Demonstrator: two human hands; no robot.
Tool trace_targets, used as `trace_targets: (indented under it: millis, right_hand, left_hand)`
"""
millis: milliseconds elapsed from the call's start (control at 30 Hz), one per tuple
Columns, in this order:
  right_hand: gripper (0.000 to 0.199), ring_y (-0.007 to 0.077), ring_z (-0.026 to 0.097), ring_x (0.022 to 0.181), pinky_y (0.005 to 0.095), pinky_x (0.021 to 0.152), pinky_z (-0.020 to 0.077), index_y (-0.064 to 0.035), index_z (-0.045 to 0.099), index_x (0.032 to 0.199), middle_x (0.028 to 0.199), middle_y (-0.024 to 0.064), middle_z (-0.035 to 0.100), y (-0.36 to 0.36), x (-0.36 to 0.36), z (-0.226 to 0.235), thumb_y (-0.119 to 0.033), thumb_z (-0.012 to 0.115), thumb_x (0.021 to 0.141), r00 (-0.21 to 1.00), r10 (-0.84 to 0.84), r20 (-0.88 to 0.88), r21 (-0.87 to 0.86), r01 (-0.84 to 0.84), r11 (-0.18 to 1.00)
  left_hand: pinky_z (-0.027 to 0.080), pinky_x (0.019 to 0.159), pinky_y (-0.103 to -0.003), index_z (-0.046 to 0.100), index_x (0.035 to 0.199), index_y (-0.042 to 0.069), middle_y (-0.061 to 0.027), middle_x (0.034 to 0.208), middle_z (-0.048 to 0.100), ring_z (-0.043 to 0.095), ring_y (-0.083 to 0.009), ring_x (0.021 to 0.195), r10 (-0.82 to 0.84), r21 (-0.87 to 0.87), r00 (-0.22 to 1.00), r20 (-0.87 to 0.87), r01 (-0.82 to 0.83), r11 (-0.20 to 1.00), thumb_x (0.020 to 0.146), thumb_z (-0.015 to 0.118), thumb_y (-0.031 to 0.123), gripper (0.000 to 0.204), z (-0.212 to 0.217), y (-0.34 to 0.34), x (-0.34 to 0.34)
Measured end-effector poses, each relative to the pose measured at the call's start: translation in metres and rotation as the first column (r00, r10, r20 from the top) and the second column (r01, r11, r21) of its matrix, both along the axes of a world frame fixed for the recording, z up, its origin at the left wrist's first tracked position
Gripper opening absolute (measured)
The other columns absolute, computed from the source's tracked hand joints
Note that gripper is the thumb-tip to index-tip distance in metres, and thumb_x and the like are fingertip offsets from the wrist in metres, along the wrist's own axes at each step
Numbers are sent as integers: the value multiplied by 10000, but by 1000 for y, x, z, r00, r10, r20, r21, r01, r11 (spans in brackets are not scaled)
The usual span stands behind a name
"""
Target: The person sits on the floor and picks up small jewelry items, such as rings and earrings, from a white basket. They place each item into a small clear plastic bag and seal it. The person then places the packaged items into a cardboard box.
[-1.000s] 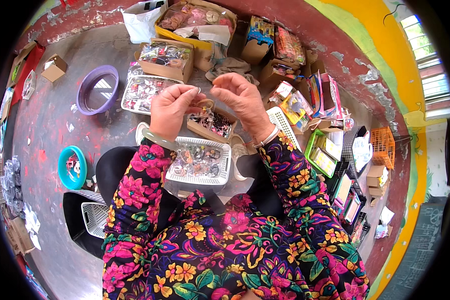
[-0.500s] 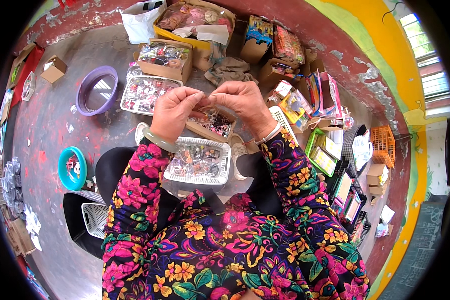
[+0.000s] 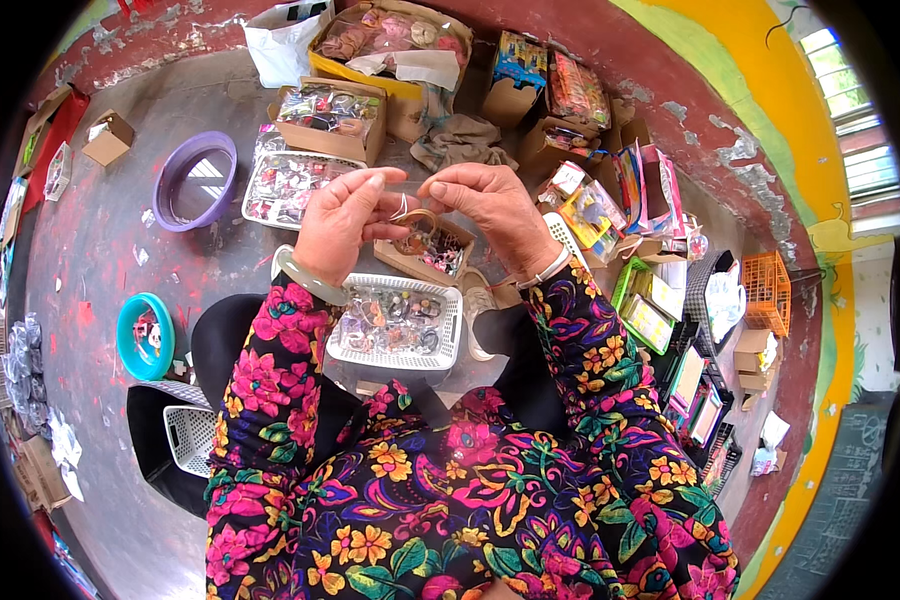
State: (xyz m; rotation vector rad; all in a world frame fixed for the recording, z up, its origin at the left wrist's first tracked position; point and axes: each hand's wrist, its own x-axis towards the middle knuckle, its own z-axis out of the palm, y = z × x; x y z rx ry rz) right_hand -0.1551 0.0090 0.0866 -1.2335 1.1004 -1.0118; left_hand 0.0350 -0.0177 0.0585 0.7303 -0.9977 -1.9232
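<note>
While both hands are hovering above the white basket [image 3: 395,325] on the lap, the left hand [image 3: 338,222] and right hand [image 3: 488,208] are pinching a small clear plastic bag [image 3: 407,200] between thumbs and fingertips, fingers closed on its top edge. Inside it, a brownish ring-shaped trinket [image 3: 417,222] is hanging, just above a small cardboard box [image 3: 432,252] of trinkets farther off.

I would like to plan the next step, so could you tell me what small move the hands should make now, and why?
Probably lower the small clear bag toward the white basket. Both the left hand and right hand pinch its top edge, and the basket directly below already holds similar packets.
</note>
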Motion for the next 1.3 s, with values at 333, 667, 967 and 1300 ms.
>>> trace_targets:
  millis: [333, 667, 967, 1300]
  right_hand:
    - [157, 55, 531, 696, 194, 619, 433, 28, 635, 875, 775, 5, 615, -3, -1, -9, -114, 587, 830, 990, -14, -142, -198, -15, 980]
    - [122, 48, 517, 661, 189, 592, 426, 25, 623, 842, 721, -9, 590, -3, 1, -8, -90, 588, 821, 987, -61, -149, -210, 29, 977]
    - [128, 39, 505, 652, 175, 575, 416, 18, 607, 890, 721, -11, 579, -2, 0, -9, -90, 554, 847, 993, -71, -93, -156, 56, 986]
    - [138, 47, 520, 688, 189, 614, 432, 24, 618, 913, 754, -6, 596, -5, 2, -13, -70, 548, 840, 978, -37, -207, -280, -23, 960]
  left_hand:
    - [469, 507, -175, 604, 931, 44, -43, 867, 635, 593, -80, 730, -53, -10, 991, 120, 54, 998, 813, 616, 156, 163, -6, -4, -4]
    - [461, 521, -183, 622, 885, 28, -40, 795, 648, 598, -84, 693, 9, -104, 990, 138, 6, 995, 813, 606, 119, 117, -6, -4, -3]
    - [532, 637, -234, 598, 954, -2, -71, 867, 636, 617, -121, 776, -54, -13, 998, 33, 55, 998, 841, 565, 104, 158, -8, -4, -1]
    - [533, 646, -231, 615, 921, 15, -52, 854, 633, 617, -115, 768, -59, 132, 998, 32, 54, 990, 807, 610, 87, 135, -9, -4, -5]
